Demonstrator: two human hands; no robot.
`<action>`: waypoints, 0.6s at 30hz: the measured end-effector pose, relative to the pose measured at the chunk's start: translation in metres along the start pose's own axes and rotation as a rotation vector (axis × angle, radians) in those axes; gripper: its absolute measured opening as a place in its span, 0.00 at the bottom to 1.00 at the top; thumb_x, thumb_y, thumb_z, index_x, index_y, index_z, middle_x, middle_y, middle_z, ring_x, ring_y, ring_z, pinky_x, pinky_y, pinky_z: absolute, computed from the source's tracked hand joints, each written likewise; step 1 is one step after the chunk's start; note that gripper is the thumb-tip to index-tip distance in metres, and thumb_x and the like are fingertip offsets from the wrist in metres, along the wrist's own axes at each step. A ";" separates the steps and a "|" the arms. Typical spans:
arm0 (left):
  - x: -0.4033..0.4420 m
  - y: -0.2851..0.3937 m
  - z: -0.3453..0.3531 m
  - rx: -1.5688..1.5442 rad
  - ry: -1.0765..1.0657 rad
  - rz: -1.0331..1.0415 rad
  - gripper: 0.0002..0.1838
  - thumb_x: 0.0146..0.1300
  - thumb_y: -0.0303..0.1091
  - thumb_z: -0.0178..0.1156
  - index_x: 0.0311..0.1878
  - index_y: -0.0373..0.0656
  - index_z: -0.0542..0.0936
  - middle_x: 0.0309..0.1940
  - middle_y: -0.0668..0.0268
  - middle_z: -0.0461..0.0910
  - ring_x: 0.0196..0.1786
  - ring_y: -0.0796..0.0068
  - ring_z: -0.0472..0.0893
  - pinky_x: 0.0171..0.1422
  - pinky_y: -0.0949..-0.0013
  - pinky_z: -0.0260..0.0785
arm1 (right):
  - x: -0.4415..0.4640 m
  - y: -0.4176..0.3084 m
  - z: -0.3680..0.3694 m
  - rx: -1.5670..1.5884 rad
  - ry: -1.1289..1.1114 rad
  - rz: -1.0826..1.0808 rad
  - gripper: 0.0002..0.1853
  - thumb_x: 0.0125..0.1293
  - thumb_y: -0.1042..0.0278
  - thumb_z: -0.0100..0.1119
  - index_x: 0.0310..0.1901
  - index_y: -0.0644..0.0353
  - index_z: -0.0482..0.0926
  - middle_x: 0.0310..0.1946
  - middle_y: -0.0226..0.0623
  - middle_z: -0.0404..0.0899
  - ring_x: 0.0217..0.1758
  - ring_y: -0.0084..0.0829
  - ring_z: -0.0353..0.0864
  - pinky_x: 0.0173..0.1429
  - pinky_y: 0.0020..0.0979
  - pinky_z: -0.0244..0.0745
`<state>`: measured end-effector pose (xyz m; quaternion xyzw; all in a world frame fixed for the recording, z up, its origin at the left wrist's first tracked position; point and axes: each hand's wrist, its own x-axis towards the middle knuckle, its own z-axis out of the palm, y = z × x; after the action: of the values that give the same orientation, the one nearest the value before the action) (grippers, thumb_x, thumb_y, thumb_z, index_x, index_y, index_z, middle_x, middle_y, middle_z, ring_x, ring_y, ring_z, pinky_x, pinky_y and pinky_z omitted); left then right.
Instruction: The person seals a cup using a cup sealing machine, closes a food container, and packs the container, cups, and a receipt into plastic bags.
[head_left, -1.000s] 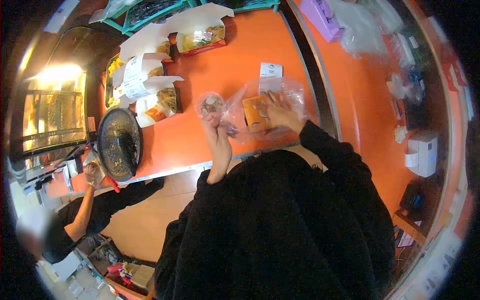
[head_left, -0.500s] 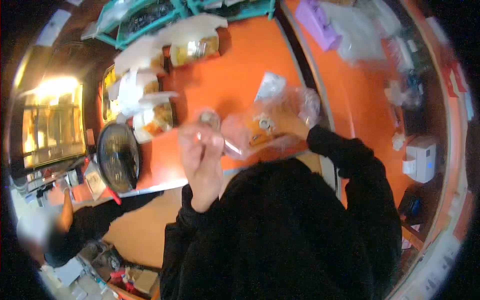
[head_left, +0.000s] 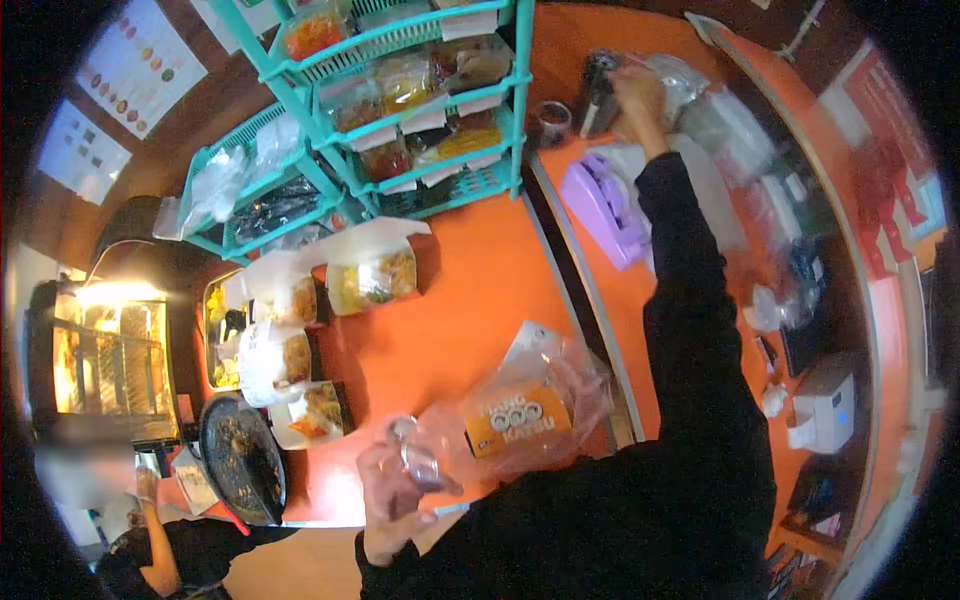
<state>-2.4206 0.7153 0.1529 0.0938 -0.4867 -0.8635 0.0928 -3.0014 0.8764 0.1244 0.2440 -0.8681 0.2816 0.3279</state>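
Note:
My left hand (head_left: 392, 500) is at the counter's near edge, its fingers curled by a clear plastic bag (head_left: 590, 400) and a small round cup. What it grips, if anything, is too blurred to make out. Inside the bag lies an orange box (head_left: 517, 420) with printed lettering; a white paper slip (head_left: 535, 345) sits behind it. My right hand (head_left: 638, 98) reaches far out to the back right, beside a dark object and crumpled clear plastic (head_left: 680, 80). Whatever its fingers hold is unclear. A small dark cup (head_left: 552, 120) stands left of it.
Open food boxes (head_left: 375, 280) stand at the left, by a round black pan (head_left: 243, 458). Green racks (head_left: 425, 190) rise behind. A purple dispenser (head_left: 605, 210) and a white printer (head_left: 825, 415) are on the right. Another person's arm (head_left: 158, 550) shows at the lower left.
My right hand has left the bag and stretched to the back right. My left hand rose from the cup, then came down beside the bag. The view has tilted toward the racks.

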 end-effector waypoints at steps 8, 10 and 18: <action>0.011 -0.007 0.004 -0.099 0.124 0.073 0.40 0.42 0.27 0.66 0.57 0.50 0.54 0.44 0.54 0.65 0.38 0.57 0.75 0.44 0.56 0.70 | 0.032 0.053 0.039 -0.002 0.072 0.250 0.12 0.48 0.56 0.60 0.32 0.53 0.80 0.35 0.39 0.78 0.37 0.43 0.77 0.43 0.41 0.70; 0.013 -0.009 0.009 -0.080 0.116 0.080 0.40 0.42 0.27 0.67 0.58 0.50 0.54 0.44 0.53 0.65 0.38 0.57 0.75 0.44 0.56 0.70 | 0.034 0.045 0.023 -0.316 0.110 0.232 0.13 0.52 0.59 0.57 0.36 0.56 0.79 0.31 0.45 0.78 0.36 0.38 0.78 0.39 0.37 0.71; -0.004 -0.017 0.024 -0.002 0.095 0.037 0.41 0.41 0.30 0.67 0.58 0.48 0.54 0.46 0.54 0.64 0.40 0.58 0.73 0.46 0.56 0.68 | 0.051 0.060 -0.007 -0.014 0.128 -0.027 0.13 0.48 0.64 0.58 0.38 0.57 0.77 0.30 0.46 0.78 0.35 0.40 0.78 0.37 0.35 0.72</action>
<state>-2.4245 0.7447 0.1513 0.1257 -0.4823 -0.8568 0.1318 -3.0691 0.9121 0.1452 0.2349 -0.8440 0.2859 0.3883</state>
